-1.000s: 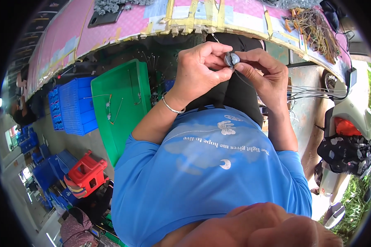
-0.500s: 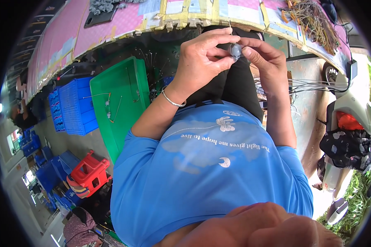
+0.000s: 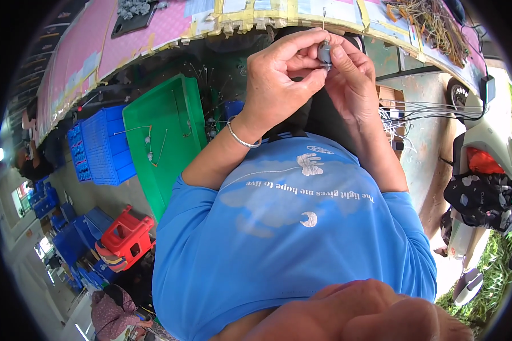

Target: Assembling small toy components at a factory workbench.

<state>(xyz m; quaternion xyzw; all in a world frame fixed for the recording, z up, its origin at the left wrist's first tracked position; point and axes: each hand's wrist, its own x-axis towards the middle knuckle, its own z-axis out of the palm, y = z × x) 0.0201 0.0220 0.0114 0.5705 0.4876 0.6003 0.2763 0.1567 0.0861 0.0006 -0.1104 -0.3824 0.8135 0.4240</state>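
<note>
Close to the table edge, both hands meet around a small grey rounded part (image 3: 324,53), from whose top a thin wire (image 3: 323,21) appears to stick up. My left hand (image 3: 284,68) pinches it from the left between thumb and fingers. My right hand (image 3: 352,74) grips it from the right, thumb against its side and fingers curled behind. What the fingertips cover cannot be made out. To the left stands a green tray (image 3: 148,187) with a few thin wires carrying small grey pieces (image 3: 149,146) in it.
The worktable edge (image 3: 239,21) runs across the top, with grey parts (image 3: 133,7) at left and a bundle of wires (image 3: 432,25) at right. Blue crates (image 3: 105,145) and a red stool (image 3: 125,238) stand left; a scooter (image 3: 478,148) is at right.
Both hands have risen slightly toward the table edge with the grey part. The part is now turned, showing a narrower side, and the right hand has drawn closer to the left.
</note>
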